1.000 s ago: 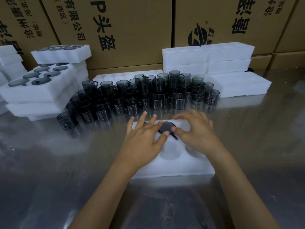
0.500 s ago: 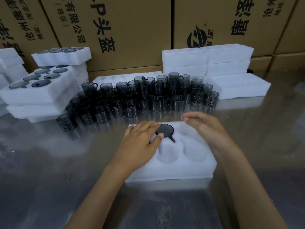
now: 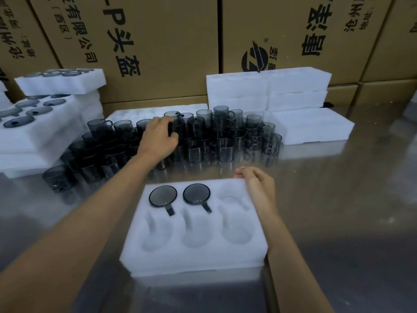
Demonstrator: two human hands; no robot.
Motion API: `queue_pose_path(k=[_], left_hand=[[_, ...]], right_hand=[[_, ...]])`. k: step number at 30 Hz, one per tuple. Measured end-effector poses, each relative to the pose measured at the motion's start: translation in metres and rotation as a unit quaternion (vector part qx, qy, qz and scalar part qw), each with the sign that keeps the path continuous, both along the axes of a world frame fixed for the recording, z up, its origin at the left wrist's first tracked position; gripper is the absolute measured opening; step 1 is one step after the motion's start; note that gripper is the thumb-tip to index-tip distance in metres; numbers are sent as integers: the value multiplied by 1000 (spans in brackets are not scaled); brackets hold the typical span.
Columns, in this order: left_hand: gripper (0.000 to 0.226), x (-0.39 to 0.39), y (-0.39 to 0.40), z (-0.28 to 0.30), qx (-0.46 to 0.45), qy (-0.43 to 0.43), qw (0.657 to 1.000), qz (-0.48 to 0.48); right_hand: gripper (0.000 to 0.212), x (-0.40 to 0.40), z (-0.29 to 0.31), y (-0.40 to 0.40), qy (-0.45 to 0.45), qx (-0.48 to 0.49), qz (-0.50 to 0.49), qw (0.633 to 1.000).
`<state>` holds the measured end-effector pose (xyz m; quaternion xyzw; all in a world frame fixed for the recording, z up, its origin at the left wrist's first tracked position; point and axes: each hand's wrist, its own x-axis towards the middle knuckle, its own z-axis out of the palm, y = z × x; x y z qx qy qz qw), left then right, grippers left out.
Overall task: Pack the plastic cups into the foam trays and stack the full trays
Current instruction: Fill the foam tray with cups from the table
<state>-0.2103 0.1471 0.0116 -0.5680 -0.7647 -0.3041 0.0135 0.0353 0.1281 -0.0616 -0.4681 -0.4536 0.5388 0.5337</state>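
Note:
A white foam tray [image 3: 198, 260] lies on the steel table in front of me. Two smoky grey cups [image 3: 163, 196] [image 3: 196, 193] sit in its back left and back middle pockets, handles pointing toward me; the other pockets are bare. My right hand [image 3: 259, 188] rests on the tray's far right corner with its fingers curled over the edge. My left hand [image 3: 158, 141] reaches into the crowd of loose grey cups [image 3: 225, 141] behind the tray, fingers curled round one cup, which it mostly hides.
Filled foam trays [image 3: 45, 132] are stacked at the left. Unfilled foam trays [image 3: 268, 91] are piled at the back right, with one flat [image 3: 316, 127] beside the cups. Cardboard boxes [image 3: 169, 41] wall off the back. Bare steel table [image 3: 349, 211] lies to the right.
My left hand left the tray and moved forward into the loose cups, closing on one. My right hand slid to the tray's far right corner. Two seated cups are now uncovered.

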Motion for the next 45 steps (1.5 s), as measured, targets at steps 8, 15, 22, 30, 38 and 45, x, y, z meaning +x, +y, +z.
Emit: queue_pose_path(k=[8, 15, 22, 30, 38, 45], left_hand=[[25, -9, 33, -7, -20, 145, 987, 69], [10, 1, 10, -20, 147, 79, 986, 1], [3, 36, -37, 4, 177, -63, 977, -98], [22, 88, -100, -7, 171, -363, 912, -84], [73, 113, -122, -28, 162, -346, 914, -135], [66, 114, -133, -30, 279, -211, 930, -114]], right_hand=[[20, 4, -7, 8, 5, -4, 2, 1000], [16, 9, -4, 7, 26, -33, 23, 999], [16, 13, 1, 4, 12, -48, 54, 997], [17, 18, 10, -5, -37, -26, 40, 998], [21, 10, 44, -40, -82, 186, 24, 979], [13, -12, 61, -66, -142, 210, 170, 952]])
